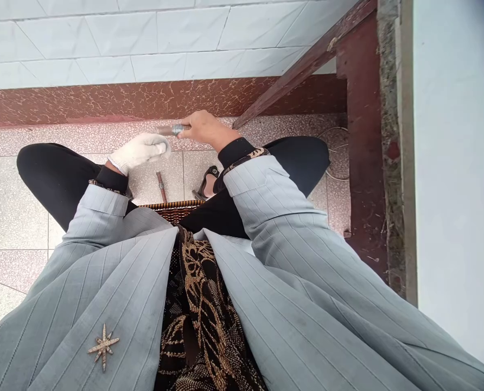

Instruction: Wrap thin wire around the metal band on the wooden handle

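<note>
My right hand [203, 129], bare, is closed around a brown stick-like tool [167, 130] with silvery wire wound about it. The tool points left, and its far end is blurred. Close below that end is my left hand [138, 152] in a white knitted glove, its fingers curled. A pale, rounded, blurred thing [167, 147] shows at its fingertips; I cannot make out its kind. On the floor below the gloved hand lies a second short brown tool [161, 187] with a wire-wound middle.
A woven wicker seat edge [172, 205] shows between my dark-trousered legs, with a black shoe [210, 179] nearby. To the right are a reddish-brown wooden frame [364, 136] with a slanting bar and a pale cable [335, 168]. A tiled wall [120, 38] stands ahead.
</note>
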The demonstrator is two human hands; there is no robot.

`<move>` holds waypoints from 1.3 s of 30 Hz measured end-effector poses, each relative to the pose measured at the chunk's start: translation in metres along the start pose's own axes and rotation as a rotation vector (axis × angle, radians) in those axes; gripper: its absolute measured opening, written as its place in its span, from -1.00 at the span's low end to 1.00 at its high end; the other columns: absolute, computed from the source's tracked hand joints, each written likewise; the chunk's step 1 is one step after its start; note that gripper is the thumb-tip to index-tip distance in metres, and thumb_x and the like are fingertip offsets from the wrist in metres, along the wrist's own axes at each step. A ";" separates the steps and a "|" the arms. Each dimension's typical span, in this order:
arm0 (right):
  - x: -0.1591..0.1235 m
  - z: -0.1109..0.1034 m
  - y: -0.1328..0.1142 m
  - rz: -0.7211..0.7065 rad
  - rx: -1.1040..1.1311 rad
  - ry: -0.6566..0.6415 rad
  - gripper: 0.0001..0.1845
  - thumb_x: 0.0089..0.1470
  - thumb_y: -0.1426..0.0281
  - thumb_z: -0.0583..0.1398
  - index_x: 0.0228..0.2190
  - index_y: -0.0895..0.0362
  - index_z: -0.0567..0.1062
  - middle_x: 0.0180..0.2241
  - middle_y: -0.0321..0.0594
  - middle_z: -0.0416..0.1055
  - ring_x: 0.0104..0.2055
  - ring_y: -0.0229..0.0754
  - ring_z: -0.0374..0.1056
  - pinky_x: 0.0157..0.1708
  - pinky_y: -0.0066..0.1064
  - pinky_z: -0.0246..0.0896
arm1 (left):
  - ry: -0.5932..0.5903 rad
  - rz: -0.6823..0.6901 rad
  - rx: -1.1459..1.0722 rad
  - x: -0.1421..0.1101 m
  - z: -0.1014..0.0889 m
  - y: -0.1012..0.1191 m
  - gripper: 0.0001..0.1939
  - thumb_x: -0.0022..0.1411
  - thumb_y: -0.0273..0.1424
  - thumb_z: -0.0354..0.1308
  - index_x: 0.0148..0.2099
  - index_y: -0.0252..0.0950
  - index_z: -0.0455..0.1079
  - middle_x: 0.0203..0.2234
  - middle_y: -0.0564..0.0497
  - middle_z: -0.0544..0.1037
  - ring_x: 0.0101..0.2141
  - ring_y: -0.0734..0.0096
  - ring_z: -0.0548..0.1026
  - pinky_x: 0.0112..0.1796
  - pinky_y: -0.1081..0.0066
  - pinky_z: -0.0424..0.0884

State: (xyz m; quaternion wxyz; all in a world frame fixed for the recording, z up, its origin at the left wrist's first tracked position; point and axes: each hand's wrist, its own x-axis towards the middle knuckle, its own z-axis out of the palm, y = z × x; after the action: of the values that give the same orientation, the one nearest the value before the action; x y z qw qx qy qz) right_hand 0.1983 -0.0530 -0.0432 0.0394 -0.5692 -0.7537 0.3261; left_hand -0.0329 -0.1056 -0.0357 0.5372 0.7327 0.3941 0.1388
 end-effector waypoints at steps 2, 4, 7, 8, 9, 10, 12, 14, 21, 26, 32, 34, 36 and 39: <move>-0.002 0.002 -0.001 -0.063 -0.088 -0.164 -0.72 0.10 0.30 0.35 -0.15 0.15 0.66 -0.28 -0.14 0.54 -0.15 -0.04 0.37 -0.20 -0.31 0.14 | 0.060 -0.040 -0.017 0.000 -0.004 -0.002 -0.70 0.37 -0.25 0.02 -0.25 -0.32 0.48 -0.60 0.03 0.26 -0.51 0.47 0.31 -0.40 0.40 0.17; -0.005 0.002 -0.003 -0.123 -0.133 -0.311 -0.69 0.14 0.29 0.32 -0.10 0.15 0.66 -0.29 -0.17 0.55 -0.16 -0.05 0.39 -0.21 -0.32 0.13 | 0.116 -0.050 -0.042 0.000 -0.008 -0.005 -0.73 0.36 -0.26 0.04 -0.30 -0.31 0.44 -0.60 0.05 0.25 -0.55 0.52 0.25 -0.45 0.42 0.11; -0.007 -0.002 -0.005 -0.205 -0.128 -0.478 -0.68 0.17 0.29 0.30 -0.08 0.17 0.66 -0.34 -0.22 0.54 -0.26 -0.14 0.37 -0.25 -0.36 0.11 | 0.189 -0.032 -0.069 0.000 -0.012 -0.007 -0.75 0.37 -0.29 0.04 -0.33 -0.30 0.39 -0.63 0.09 0.19 -0.61 0.57 0.17 -0.50 0.44 0.03; -0.008 -0.004 -0.006 -0.233 -0.105 -0.522 -0.68 0.18 0.29 0.29 -0.08 0.18 0.65 -0.36 -0.24 0.53 -0.29 -0.18 0.36 -0.25 -0.38 0.10 | 0.209 -0.035 -0.074 0.000 -0.013 -0.007 -0.75 0.38 -0.30 0.03 -0.33 -0.30 0.38 -0.64 0.11 0.17 -0.62 0.58 0.15 -0.51 0.45 0.02; -0.009 -0.007 -0.007 -0.265 -0.065 -0.565 -0.68 0.18 0.31 0.29 -0.08 0.19 0.65 -0.38 -0.25 0.52 -0.31 -0.22 0.34 -0.26 -0.39 0.10 | 0.228 -0.045 -0.075 0.000 -0.013 -0.007 -0.75 0.39 -0.32 0.02 -0.33 -0.31 0.37 -0.65 0.12 0.16 -0.63 0.59 0.14 -0.51 0.46 0.02; -0.011 -0.011 -0.008 -0.298 -0.011 -0.600 -0.70 0.18 0.33 0.29 -0.08 0.20 0.64 -0.41 -0.27 0.50 -0.34 -0.25 0.33 -0.27 -0.40 0.11 | 0.252 -0.057 -0.072 0.000 -0.014 -0.006 -0.75 0.40 -0.35 0.02 -0.34 -0.31 0.37 -0.66 0.13 0.15 -0.63 0.60 0.13 -0.52 0.46 0.02; -0.016 -0.018 -0.009 -0.361 0.134 -0.608 -0.76 0.16 0.39 0.28 -0.15 0.23 0.63 -0.46 -0.30 0.46 -0.41 -0.30 0.29 -0.31 -0.42 0.13 | 0.312 -0.068 -0.087 0.002 -0.014 -0.007 -0.76 0.38 -0.41 0.04 -0.37 -0.31 0.34 -0.66 0.12 0.19 -0.63 0.62 0.13 -0.53 0.46 0.03; -0.020 -0.024 -0.011 -0.405 0.350 -0.510 -0.81 0.14 0.39 0.30 -0.21 0.23 0.61 -0.45 -0.30 0.45 -0.42 -0.32 0.29 -0.32 -0.42 0.17 | 0.362 -0.086 -0.138 0.004 -0.011 -0.008 -0.80 0.35 -0.46 0.07 -0.37 -0.31 0.34 -0.63 0.11 0.24 -0.62 0.61 0.15 -0.54 0.45 0.05; -0.013 -0.022 -0.007 -0.225 0.816 0.058 -0.77 0.23 0.32 0.28 -0.43 0.15 0.44 -0.49 -0.30 0.37 -0.49 -0.35 0.20 -0.41 -0.46 0.19 | 0.047 -0.081 -0.128 0.010 0.011 -0.006 -0.80 0.34 -0.38 0.08 -0.32 -0.35 0.43 -0.66 0.13 0.24 -0.63 0.59 0.14 -0.55 0.49 0.05; -0.004 -0.014 -0.006 -0.033 0.299 0.114 -0.84 0.17 0.35 0.29 -0.33 0.22 0.57 -0.51 -0.29 0.34 -0.48 -0.31 0.26 -0.41 -0.42 0.13 | -0.019 -0.070 -0.077 0.010 0.013 -0.001 -0.78 0.32 -0.35 0.09 -0.33 -0.36 0.44 -0.63 0.12 0.28 -0.60 0.58 0.16 -0.51 0.49 0.08; 0.004 -0.002 -0.003 -0.054 -0.126 -0.018 -0.66 0.17 0.19 0.31 -0.12 0.15 0.65 -0.32 -0.12 0.52 -0.21 -0.04 0.40 -0.24 -0.28 0.18 | 0.006 -0.081 -0.020 0.010 0.013 -0.004 -0.79 0.28 -0.36 0.11 -0.39 -0.34 0.41 -0.61 0.12 0.29 -0.57 0.58 0.16 -0.47 0.47 0.09; 0.005 0.001 0.000 -0.081 -0.199 -0.101 -0.63 0.18 0.18 0.30 -0.09 0.16 0.65 -0.29 -0.09 0.53 -0.20 -0.03 0.40 -0.25 -0.27 0.17 | 0.027 -0.093 0.028 0.010 0.011 -0.004 -0.78 0.28 -0.38 0.10 -0.40 -0.34 0.41 -0.61 0.11 0.29 -0.56 0.57 0.18 -0.45 0.47 0.10; 0.004 0.001 0.000 -0.096 -0.232 -0.174 -0.66 0.18 0.23 0.31 -0.10 0.18 0.66 -0.29 -0.08 0.53 -0.22 -0.05 0.39 -0.28 -0.29 0.13 | 0.050 -0.101 0.086 0.010 0.008 -0.004 -0.79 0.27 -0.39 0.08 -0.40 -0.34 0.42 -0.59 0.08 0.33 -0.53 0.54 0.24 -0.41 0.46 0.15; -0.005 -0.004 -0.006 -0.120 -0.245 -0.285 -0.70 0.19 0.27 0.31 -0.12 0.19 0.67 -0.33 -0.13 0.52 -0.29 -0.13 0.36 -0.33 -0.33 0.08 | 0.068 -0.098 0.146 0.007 0.003 -0.001 -0.79 0.26 -0.40 0.06 -0.38 -0.33 0.45 -0.56 0.05 0.40 -0.47 0.49 0.33 -0.35 0.46 0.23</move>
State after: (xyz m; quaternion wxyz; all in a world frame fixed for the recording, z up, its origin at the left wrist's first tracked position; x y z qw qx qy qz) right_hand 0.1968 -0.0565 -0.0355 -0.1179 -0.4720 -0.8183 0.3061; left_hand -0.0268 -0.1025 -0.0393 0.4749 0.7445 0.4565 0.1081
